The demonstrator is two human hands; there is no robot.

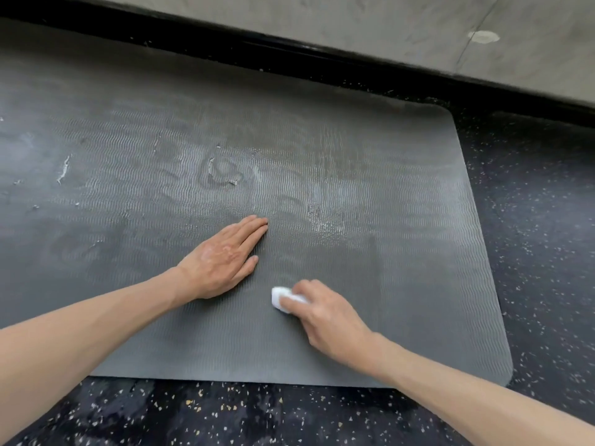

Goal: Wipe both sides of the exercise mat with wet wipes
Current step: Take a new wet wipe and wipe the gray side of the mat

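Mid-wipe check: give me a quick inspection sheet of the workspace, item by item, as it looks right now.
Surface: grey ribbed exercise mat lies flat on the dark speckled floor; shiny, wet-looking streaks cross its far half.
Job's things: folded white wet wipe pressed on the mat, towards its near edge.
Clutter: pale flecks and smears on the mat's left part; nothing else seen.
Hands: left hand flat on the mat, fingers straight; right hand grips the wet wipe.
Cables: nothing seen.
Surroundings: concrete wall with a black baseboard beyond the mat.
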